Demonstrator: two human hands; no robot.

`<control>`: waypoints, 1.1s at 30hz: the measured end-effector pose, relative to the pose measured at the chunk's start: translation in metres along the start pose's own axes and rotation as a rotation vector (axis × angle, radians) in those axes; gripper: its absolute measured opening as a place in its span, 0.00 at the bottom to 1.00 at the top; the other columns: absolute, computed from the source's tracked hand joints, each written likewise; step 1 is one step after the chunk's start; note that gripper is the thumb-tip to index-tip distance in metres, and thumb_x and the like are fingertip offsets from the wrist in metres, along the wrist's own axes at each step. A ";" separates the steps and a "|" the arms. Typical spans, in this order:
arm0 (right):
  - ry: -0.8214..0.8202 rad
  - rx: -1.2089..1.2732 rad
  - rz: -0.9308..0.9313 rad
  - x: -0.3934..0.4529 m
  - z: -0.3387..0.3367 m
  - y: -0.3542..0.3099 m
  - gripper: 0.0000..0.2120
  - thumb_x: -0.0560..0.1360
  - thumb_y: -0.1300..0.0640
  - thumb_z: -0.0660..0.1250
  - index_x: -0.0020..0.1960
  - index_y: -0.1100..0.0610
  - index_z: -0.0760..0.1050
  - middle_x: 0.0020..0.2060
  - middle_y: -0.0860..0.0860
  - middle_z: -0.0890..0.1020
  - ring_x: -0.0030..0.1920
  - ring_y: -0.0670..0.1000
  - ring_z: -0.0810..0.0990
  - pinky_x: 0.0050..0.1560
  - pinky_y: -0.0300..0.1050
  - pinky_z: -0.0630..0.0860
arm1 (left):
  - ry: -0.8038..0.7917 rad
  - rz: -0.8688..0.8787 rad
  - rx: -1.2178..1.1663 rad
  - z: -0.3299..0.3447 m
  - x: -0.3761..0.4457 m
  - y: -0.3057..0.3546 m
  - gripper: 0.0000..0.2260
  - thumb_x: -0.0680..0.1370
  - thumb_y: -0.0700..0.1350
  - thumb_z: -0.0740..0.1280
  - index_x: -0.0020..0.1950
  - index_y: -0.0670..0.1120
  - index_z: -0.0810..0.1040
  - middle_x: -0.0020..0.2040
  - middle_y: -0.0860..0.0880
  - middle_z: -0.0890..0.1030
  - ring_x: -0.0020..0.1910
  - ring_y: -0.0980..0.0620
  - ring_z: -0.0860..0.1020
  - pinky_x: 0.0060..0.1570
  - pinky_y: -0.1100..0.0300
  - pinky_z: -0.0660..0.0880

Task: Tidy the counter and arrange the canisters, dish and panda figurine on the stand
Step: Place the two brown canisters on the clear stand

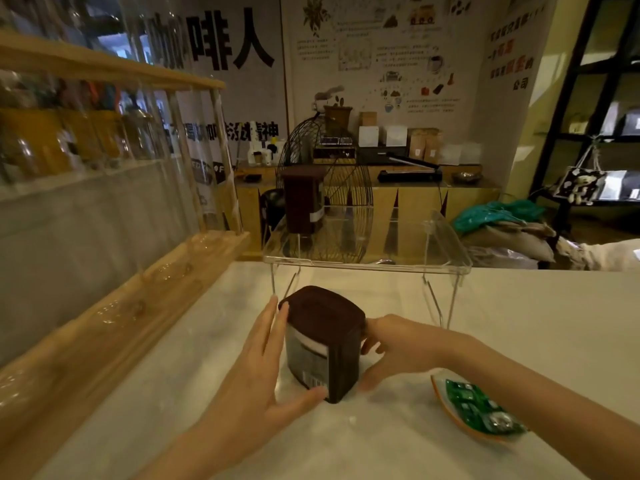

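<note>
A dark brown canister (325,344) with a grey label stands on the white counter just in front of the clear acrylic stand (367,263). My left hand (263,372) presses its left side and my right hand (391,348) presses its right side, so both hold it between them. A second brown canister (304,199) stands on the stand's top at the back left. An orange-rimmed dish (474,410) holding green packets lies on the counter at the right, under my right forearm. No panda figurine shows in this view.
A wooden rack with glass panels (114,306) runs along the counter's left edge. Beyond the counter stand a wire fan (332,188), a wooden cabinet with boxes and bags, and sacks on the floor at the right.
</note>
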State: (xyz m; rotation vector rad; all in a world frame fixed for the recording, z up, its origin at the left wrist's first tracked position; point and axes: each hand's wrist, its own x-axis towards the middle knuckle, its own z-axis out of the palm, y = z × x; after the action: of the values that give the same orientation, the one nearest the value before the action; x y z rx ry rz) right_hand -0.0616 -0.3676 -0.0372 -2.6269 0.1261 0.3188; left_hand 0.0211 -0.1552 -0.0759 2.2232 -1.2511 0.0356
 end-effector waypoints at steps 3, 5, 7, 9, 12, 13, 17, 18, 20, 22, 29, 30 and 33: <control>0.048 0.093 -0.049 0.005 0.001 0.000 0.28 0.65 0.52 0.74 0.61 0.49 0.68 0.56 0.49 0.79 0.52 0.48 0.78 0.51 0.39 0.76 | 0.011 -0.139 -0.207 0.018 -0.002 0.009 0.43 0.60 0.72 0.59 0.59 0.68 0.27 0.67 0.70 0.34 0.68 0.70 0.40 0.61 0.79 0.40; 0.092 0.128 -0.060 0.006 0.003 -0.001 0.22 0.65 0.53 0.75 0.55 0.47 0.70 0.50 0.48 0.80 0.48 0.48 0.78 0.47 0.37 0.76 | 0.013 -0.156 -0.357 0.028 -0.001 0.014 0.43 0.63 0.67 0.63 0.63 0.67 0.32 0.71 0.66 0.46 0.68 0.68 0.51 0.57 0.85 0.48; 0.127 0.141 -0.069 0.007 0.006 -0.002 0.22 0.65 0.53 0.75 0.55 0.48 0.70 0.49 0.48 0.80 0.47 0.49 0.79 0.46 0.37 0.76 | 0.037 -0.148 -0.456 0.032 0.003 0.018 0.44 0.65 0.63 0.66 0.68 0.65 0.38 0.72 0.62 0.57 0.66 0.66 0.60 0.51 0.87 0.56; 0.145 0.144 -0.067 0.006 0.008 -0.003 0.26 0.66 0.53 0.74 0.60 0.51 0.69 0.53 0.51 0.80 0.48 0.50 0.79 0.47 0.40 0.77 | 0.073 -0.150 -0.513 0.033 0.008 0.019 0.45 0.63 0.62 0.67 0.71 0.62 0.42 0.70 0.60 0.64 0.65 0.62 0.66 0.54 0.79 0.64; 0.172 0.121 -0.086 0.006 0.011 -0.009 0.25 0.67 0.53 0.73 0.61 0.53 0.69 0.54 0.54 0.81 0.47 0.50 0.79 0.47 0.41 0.78 | 0.123 -0.155 -0.527 0.033 0.013 0.020 0.45 0.63 0.61 0.69 0.72 0.59 0.45 0.60 0.63 0.71 0.54 0.68 0.72 0.45 0.82 0.68; 0.170 0.118 -0.089 0.006 0.012 -0.010 0.24 0.67 0.53 0.73 0.61 0.54 0.70 0.53 0.55 0.81 0.48 0.51 0.80 0.49 0.43 0.79 | 0.139 -0.152 -0.531 0.033 0.013 0.020 0.43 0.64 0.58 0.70 0.72 0.59 0.47 0.56 0.65 0.72 0.50 0.71 0.71 0.42 0.83 0.67; 0.177 0.101 -0.078 0.000 0.009 -0.015 0.24 0.66 0.50 0.73 0.59 0.54 0.72 0.52 0.55 0.82 0.47 0.53 0.81 0.50 0.49 0.79 | 0.151 -0.144 -0.554 0.025 0.015 0.018 0.37 0.64 0.56 0.71 0.68 0.62 0.56 0.52 0.68 0.73 0.51 0.69 0.72 0.43 0.80 0.69; 0.187 0.095 -0.078 -0.002 0.007 -0.017 0.24 0.65 0.49 0.74 0.58 0.54 0.73 0.51 0.54 0.83 0.46 0.53 0.81 0.48 0.49 0.80 | 0.146 -0.150 -0.566 0.021 0.015 0.019 0.38 0.63 0.57 0.71 0.69 0.60 0.58 0.53 0.68 0.73 0.53 0.66 0.73 0.45 0.78 0.71; 0.214 0.109 -0.083 -0.007 0.000 -0.021 0.24 0.64 0.48 0.74 0.57 0.52 0.73 0.50 0.52 0.83 0.46 0.51 0.82 0.47 0.47 0.80 | 0.139 -0.140 -0.593 0.010 0.017 0.023 0.40 0.60 0.59 0.70 0.69 0.59 0.59 0.54 0.66 0.75 0.54 0.67 0.73 0.49 0.75 0.72; 0.255 0.144 -0.092 -0.013 -0.010 -0.027 0.24 0.63 0.47 0.75 0.56 0.50 0.74 0.49 0.50 0.83 0.46 0.48 0.82 0.47 0.44 0.80 | 0.133 -0.103 -0.624 -0.003 0.019 0.030 0.38 0.60 0.59 0.69 0.68 0.60 0.61 0.55 0.64 0.76 0.55 0.68 0.73 0.49 0.74 0.73; 0.463 0.185 -0.207 -0.040 -0.055 -0.048 0.23 0.58 0.42 0.75 0.51 0.44 0.74 0.41 0.39 0.82 0.43 0.38 0.81 0.43 0.35 0.80 | 0.200 0.050 -0.707 -0.048 0.036 0.053 0.26 0.62 0.57 0.68 0.60 0.60 0.71 0.47 0.72 0.80 0.52 0.70 0.75 0.42 0.78 0.71; 0.495 0.186 -0.224 -0.042 -0.061 -0.050 0.22 0.57 0.42 0.75 0.49 0.41 0.74 0.41 0.39 0.82 0.42 0.38 0.81 0.43 0.34 0.80 | 0.214 0.083 -0.702 -0.053 0.041 0.055 0.29 0.62 0.56 0.69 0.63 0.56 0.70 0.48 0.69 0.81 0.52 0.69 0.76 0.44 0.77 0.72; 0.620 0.204 -0.259 -0.042 -0.077 -0.052 0.20 0.57 0.43 0.75 0.45 0.38 0.73 0.38 0.36 0.81 0.41 0.35 0.80 0.40 0.28 0.77 | 0.247 0.184 -0.668 -0.069 0.061 0.064 0.35 0.63 0.56 0.68 0.68 0.49 0.66 0.56 0.58 0.80 0.56 0.62 0.76 0.53 0.67 0.76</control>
State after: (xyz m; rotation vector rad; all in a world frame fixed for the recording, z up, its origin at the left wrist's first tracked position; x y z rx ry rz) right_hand -0.0795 -0.3573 0.0630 -2.4115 0.0188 -0.5715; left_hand 0.0220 -0.1937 0.0294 1.4817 -1.1181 -0.0321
